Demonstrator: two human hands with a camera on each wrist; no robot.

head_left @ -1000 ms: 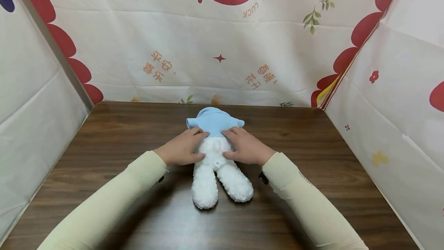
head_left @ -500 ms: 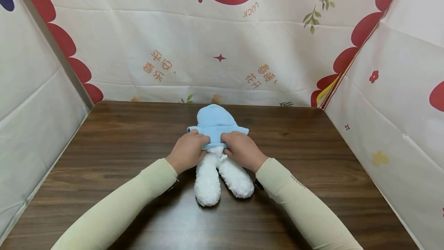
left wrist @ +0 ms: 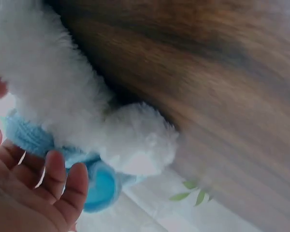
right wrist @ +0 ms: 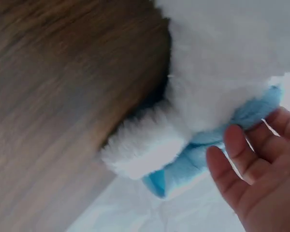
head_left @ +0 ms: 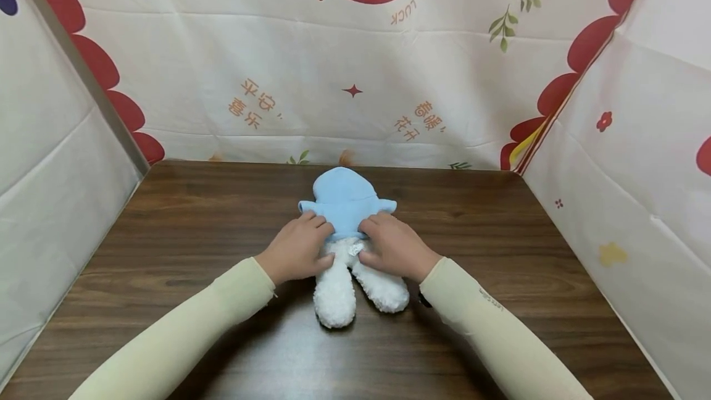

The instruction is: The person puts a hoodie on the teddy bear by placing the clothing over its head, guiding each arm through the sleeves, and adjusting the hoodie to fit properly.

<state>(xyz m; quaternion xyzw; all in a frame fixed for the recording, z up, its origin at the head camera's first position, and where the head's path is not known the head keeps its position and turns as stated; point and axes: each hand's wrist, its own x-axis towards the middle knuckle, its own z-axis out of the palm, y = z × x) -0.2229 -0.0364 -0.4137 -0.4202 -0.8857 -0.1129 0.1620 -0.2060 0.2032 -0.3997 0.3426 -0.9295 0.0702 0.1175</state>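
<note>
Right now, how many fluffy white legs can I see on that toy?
2 in the head view: one leg points down below the left hand, and the other leg angles outward below the right hand. No more seem hidden.

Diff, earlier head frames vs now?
The lower edge of the blue shirt has moved toward the legs of the white plush toy, covering more of its body. The left hand and right hand, gripping the shirt half a second ago, now look loosened, thumbs spread. The toy still lies on the table.

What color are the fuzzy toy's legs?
The legs are white, seen best in the head view.
</note>
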